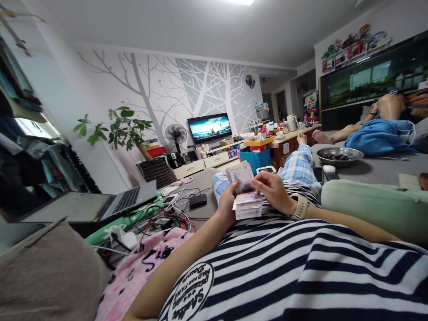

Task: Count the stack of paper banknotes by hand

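I lie back in a striped shirt with both hands over my lap. My left hand (228, 203) is closed around a thick stack of banknotes (246, 203), thumb against their face. Some notes stand bent upward (240, 174) above the stack. My right hand (273, 189), with a watch at the wrist, pinches the top notes from the right side. My legs in blue plaid trousers (298, 166) stretch out beyond the hands.
An open laptop (100, 204) sits to my left above tangled cables (163, 219) and a small black box (198, 200). A metal bowl of dark fruit (339, 155), a phone and a remote lie to my right. Another person reclines at far right (377, 129). A TV (209, 127) plays ahead.
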{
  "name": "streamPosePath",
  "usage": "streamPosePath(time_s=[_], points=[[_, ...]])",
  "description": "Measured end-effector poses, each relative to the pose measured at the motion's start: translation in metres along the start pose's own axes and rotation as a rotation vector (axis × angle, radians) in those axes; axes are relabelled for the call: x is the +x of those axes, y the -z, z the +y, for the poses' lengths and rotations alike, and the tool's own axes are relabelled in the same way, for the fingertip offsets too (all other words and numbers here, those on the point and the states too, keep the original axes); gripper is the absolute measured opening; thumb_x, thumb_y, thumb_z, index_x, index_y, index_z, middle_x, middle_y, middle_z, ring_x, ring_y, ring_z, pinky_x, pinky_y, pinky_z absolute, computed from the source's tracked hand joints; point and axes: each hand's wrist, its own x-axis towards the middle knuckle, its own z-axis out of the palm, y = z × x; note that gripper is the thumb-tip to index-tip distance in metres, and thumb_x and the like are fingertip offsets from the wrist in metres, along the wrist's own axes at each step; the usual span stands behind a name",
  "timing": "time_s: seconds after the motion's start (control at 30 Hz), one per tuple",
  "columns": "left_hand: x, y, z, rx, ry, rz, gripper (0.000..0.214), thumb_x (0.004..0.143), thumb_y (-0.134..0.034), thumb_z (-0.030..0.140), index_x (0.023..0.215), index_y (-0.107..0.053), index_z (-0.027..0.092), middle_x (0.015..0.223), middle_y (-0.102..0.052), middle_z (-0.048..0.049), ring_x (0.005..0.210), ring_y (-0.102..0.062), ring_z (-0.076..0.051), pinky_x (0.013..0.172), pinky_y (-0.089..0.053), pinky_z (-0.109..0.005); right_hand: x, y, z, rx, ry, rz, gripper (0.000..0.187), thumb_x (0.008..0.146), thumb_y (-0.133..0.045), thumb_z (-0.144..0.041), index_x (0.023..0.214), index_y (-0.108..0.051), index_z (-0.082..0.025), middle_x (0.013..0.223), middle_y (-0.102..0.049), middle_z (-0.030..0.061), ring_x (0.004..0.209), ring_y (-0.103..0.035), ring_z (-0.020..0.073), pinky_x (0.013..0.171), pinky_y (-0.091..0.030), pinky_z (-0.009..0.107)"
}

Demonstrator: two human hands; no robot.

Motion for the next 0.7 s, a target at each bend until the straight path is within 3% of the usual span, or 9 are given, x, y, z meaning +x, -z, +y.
streamPosePath(time_s=[0.17, 0.27, 0.4, 0.57, 0.7], points=[[-0.009, -0.001, 0.002, 0.093, 0.008, 0.051, 0.028, 0.082, -0.056, 0.023, 0.104, -0.067, 0.010, 0.062, -0.068, -0.0042, 0.056, -0.064, -0.020, 0.063, -0.054, -0.032, 0.004, 0.000, 0.004, -0.044, -0.028, 0.109, 0.032, 0.076, -0.068, -0.045, 0.067, -0.052, -0.019, 0.059, -0.049, -0.0035, 0.054, -0.044, 0.0110, 0.051, -0.036, 0.025], [-0.012, 0.001, 0.002, 0.125, -0.018, 0.022, 0.024, 0.080, -0.058, 0.020, 0.100, -0.067, 0.010, 0.065, -0.069, -0.0051, 0.053, -0.063, -0.018, 0.056, -0.051, -0.027, 0.006, -0.001, 0.008, 0.011, -0.080, 0.165, 0.035, 0.071, -0.072, -0.046, 0.073, -0.048, -0.021, 0.060, -0.048, -0.0050, 0.054, -0.044, 0.0109, 0.052, -0.036, 0.025], [-0.010, 0.003, 0.001, 0.123, -0.047, -0.009, 0.022, 0.078, -0.060, 0.018, 0.097, -0.068, 0.012, 0.071, -0.071, -0.0069, 0.058, -0.065, -0.019, 0.063, -0.053, -0.030, 0.008, -0.001, 0.011, 0.019, -0.154, 0.177, 0.029, 0.077, -0.064, -0.046, 0.082, -0.049, -0.022, 0.057, -0.048, -0.0062, 0.055, -0.045, 0.0118, 0.056, -0.037, 0.025], [-0.012, 0.001, 0.002, 0.125, -0.052, 0.025, 0.022, 0.075, -0.062, 0.017, 0.096, -0.068, 0.013, 0.073, -0.072, -0.0070, 0.072, -0.069, -0.024, 0.079, -0.054, -0.037, 0.009, -0.001, 0.012, -0.095, -0.130, 0.132, 0.034, 0.083, -0.052, -0.048, 0.064, -0.050, -0.021, 0.059, -0.052, -0.0018, 0.061, -0.048, 0.0138, 0.065, -0.040, 0.028], [-0.011, 0.000, 0.002, 0.078, -0.003, 0.041, 0.022, 0.079, -0.063, 0.025, 0.095, -0.068, 0.011, 0.071, -0.072, -0.0073, 0.072, -0.070, -0.024, 0.079, -0.055, -0.036, 0.008, 0.000, 0.012, -0.112, -0.106, 0.137, 0.033, 0.084, -0.051, -0.046, 0.064, -0.051, -0.021, 0.059, -0.052, -0.0020, 0.062, -0.048, 0.0140, 0.065, -0.040, 0.028]])
